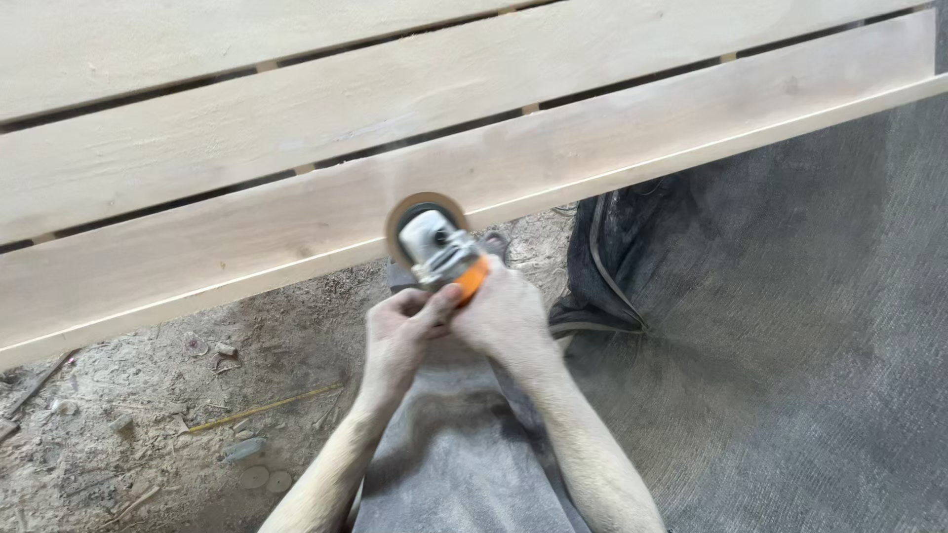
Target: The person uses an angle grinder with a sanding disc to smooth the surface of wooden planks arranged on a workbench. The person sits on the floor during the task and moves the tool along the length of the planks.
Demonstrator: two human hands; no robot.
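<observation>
An angle grinder [439,247] with a grey metal head, orange body and a round sanding disc [423,207] is pressed against the front edge of a pale wooden plank [296,222]. My left hand [400,331] grips the grinder's body from the left. From the right, my right hand [504,316] wraps around the same body. Both forearms reach up from the bottom of the view. The plank belongs to a slatted wooden frame [296,99] made of several long boards with dark gaps between them.
My grey trouser legs [770,326] fill the right and lower middle. A dusty dark shoe [602,257] sits just under the plank edge. The dirt floor [178,395] at the left holds sawdust, small stones and a thin stick [262,408].
</observation>
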